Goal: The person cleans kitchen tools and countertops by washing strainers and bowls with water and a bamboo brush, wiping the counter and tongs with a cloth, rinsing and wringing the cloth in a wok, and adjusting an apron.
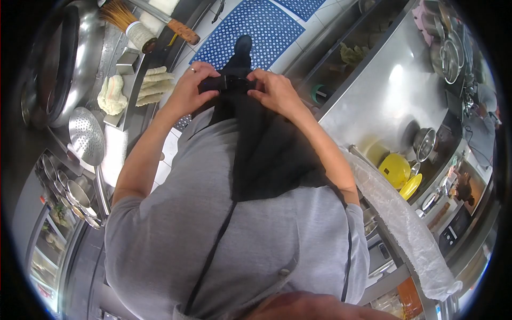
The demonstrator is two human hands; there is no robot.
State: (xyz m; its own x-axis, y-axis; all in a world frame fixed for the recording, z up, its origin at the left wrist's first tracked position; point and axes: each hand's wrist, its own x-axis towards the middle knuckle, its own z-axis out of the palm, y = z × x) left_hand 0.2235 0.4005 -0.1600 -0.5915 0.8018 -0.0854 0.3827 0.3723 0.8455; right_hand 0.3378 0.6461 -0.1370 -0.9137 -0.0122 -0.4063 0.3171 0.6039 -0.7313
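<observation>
In front of my waist, a black object (pixel 228 82) with a small glossy patch is held between both hands. It is too dark to tell its exact kind. My left hand (pixel 194 85), with a ring on one finger, pinches its left end. My right hand (pixel 273 90) grips the right end with thumb and fingers. Below the hands, a black cloth (pixel 272 152) lies over my grey shirt (pixel 213 234), and it looks like an apron. Part of the black object is hidden behind my fingers.
A perforated ladle (pixel 87 136), folded cloths (pixel 112 95) and a straw brush (pixel 128 24) are on the left. To the right runs a steel counter (pixel 368 96) with a yellow bowl (pixel 394 169). A blue mat (pixel 250 29) covers the tiled floor ahead.
</observation>
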